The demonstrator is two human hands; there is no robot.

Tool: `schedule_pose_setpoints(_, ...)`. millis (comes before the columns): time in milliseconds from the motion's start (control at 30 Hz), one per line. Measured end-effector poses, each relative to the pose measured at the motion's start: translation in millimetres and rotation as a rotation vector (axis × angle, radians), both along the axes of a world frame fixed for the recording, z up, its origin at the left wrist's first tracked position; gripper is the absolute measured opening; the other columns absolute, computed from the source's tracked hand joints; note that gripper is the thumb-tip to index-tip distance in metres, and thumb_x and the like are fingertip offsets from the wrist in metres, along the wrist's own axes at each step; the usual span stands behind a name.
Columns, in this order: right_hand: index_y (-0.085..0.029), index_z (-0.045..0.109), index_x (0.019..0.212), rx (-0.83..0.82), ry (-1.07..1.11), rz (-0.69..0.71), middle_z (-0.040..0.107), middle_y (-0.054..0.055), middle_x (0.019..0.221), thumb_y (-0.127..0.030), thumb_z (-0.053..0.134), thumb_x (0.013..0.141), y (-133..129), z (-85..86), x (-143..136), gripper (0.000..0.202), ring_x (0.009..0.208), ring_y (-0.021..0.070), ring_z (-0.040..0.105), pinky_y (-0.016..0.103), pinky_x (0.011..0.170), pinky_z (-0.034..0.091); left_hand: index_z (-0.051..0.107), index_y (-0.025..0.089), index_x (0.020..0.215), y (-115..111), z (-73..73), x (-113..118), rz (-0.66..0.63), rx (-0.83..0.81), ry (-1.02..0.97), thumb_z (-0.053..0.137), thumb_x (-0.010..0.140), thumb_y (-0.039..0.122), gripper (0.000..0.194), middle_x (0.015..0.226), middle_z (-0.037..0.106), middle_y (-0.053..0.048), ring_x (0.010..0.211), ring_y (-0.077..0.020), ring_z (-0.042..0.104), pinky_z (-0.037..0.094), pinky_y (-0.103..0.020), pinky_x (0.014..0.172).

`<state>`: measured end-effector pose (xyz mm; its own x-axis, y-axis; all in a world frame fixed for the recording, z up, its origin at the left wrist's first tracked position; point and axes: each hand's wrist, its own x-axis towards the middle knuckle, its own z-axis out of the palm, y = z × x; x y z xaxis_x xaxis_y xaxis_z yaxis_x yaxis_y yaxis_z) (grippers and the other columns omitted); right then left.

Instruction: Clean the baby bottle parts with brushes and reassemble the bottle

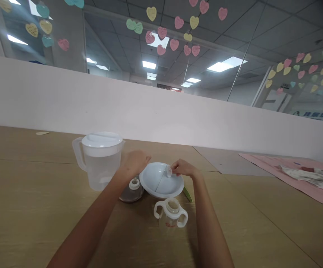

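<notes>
My right hand (184, 168) is closed in a pinch on a small translucent white cap (169, 171) over the far right part of a white bowl (155, 182) with a dividing line across it. My left hand (135, 163) is at the bowl's far left rim; most of its fingers are hidden, and whether it touches the rim is unclear. Under my left forearm, a bottle nipple with a white collar (134, 184) sits on a dark round dish (132, 195). Nearest to me stands an uncapped clear baby bottle (170, 217) with two white handles.
A lidded translucent pitcher (102, 167) stands left of my left hand. A green slender object (187, 194) lies right of the bowl. Farther right, a pink cloth (273, 169) bears crumpled white fabric (303, 176). A low white wall (155, 119) borders the table's back.
</notes>
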<state>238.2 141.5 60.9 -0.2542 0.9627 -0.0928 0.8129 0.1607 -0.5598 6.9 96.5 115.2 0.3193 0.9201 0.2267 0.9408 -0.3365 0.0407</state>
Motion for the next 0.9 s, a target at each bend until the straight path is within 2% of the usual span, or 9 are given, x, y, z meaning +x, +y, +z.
schedule_pose_setpoints(100,-0.012,0.070,0.065,-0.021,-0.105,-0.050,0.066,0.007,0.063,-0.006,0.060,0.057,13,-13.8,-15,0.014,0.065,0.0190,0.062,0.023,0.055,0.046,0.069,0.012,0.072,6,-12.5,-7,0.022,-0.111,0.068,0.050,0.079,0.026,0.024,0.080,0.069,-0.015,0.073,-0.0232,0.064,0.044,-0.027,0.062)
schedule_pose_setpoints(233,-0.012,0.070,0.061,-0.081,-0.210,-0.060,0.067,0.010,0.063,0.000,0.061,0.050,22,-31.9,-33,0.018,0.065,0.0222,0.063,0.026,0.056,0.046,0.070,0.012,0.070,14,-27.5,-12,0.054,-0.184,0.114,0.056,0.071,0.016,0.014,0.079,0.070,-0.016,0.072,-0.0229,0.064,0.045,-0.027,0.062)
schedule_pose_setpoints(333,-0.014,0.071,0.065,-0.144,-0.228,-0.011,0.066,0.006,0.062,-0.002,0.063,0.048,21,-39.3,-36,0.022,0.059,0.0187,0.061,0.024,0.054,0.045,0.070,0.013,0.071,20,-34.1,-10,0.057,-0.214,0.129,0.057,0.068,0.014,0.013,0.082,0.070,-0.016,0.076,-0.0238,0.064,0.046,-0.029,0.065)
schedule_pose_setpoints(433,-0.015,0.071,0.065,-0.204,-0.203,0.076,0.060,0.000,0.052,-0.006,0.065,0.050,15,-36.1,-33,0.019,0.049,0.0133,0.054,0.021,0.048,0.041,0.070,0.013,0.067,26,-37.9,-7,0.055,-0.271,0.149,0.059,0.063,0.012,0.012,0.081,0.070,-0.016,0.074,-0.0248,0.065,0.048,-0.030,0.064)
schedule_pose_setpoints(533,-0.014,0.069,0.063,-0.199,-0.145,0.148,0.056,-0.003,0.049,-0.009,0.062,0.054,9,-21.6,-26,0.012,0.048,0.0106,0.050,0.019,0.047,0.038,0.069,0.013,0.060,31,-40.3,-5,0.050,-0.334,0.176,0.061,0.056,0.010,0.010,0.074,0.070,-0.015,0.068,-0.0251,0.065,0.049,-0.030,0.060)
schedule_pose_setpoints(667,-0.013,0.066,0.076,-0.052,-0.036,0.149,0.063,0.000,0.069,-0.011,0.055,0.063,-7,10.3,-16,0.017,0.063,0.0114,0.055,0.018,0.053,0.040,0.069,0.015,0.059,36,-43.7,-5,0.050,-0.360,0.198,0.062,0.050,0.008,0.013,0.074,0.070,-0.012,0.068,-0.0237,0.064,0.049,-0.028,0.060)
schedule_pose_setpoints(800,-0.014,0.062,0.086,0.177,0.145,0.156,0.064,0.004,0.084,-0.013,0.049,0.072,-43,47.5,-15,0.019,0.074,0.0133,0.057,0.019,0.056,0.041,0.068,0.014,0.061,35,-44.7,-7,0.046,-0.357,0.198,0.065,0.048,0.006,0.016,0.072,0.070,-0.010,0.068,-0.0225,0.064,0.048,-0.026,0.060)
schedule_pose_setpoints(900,-0.016,0.060,0.087,0.183,0.222,0.204,0.064,0.004,0.084,-0.017,0.048,0.076,-76,71.2,-19,0.016,0.074,0.0138,0.058,0.021,0.058,0.043,0.067,0.012,0.061,30,-38.1,-11,0.044,-0.349,0.185,0.066,0.050,0.007,0.012,0.067,0.068,-0.010,0.065,-0.0216,0.062,0.046,-0.026,0.058)
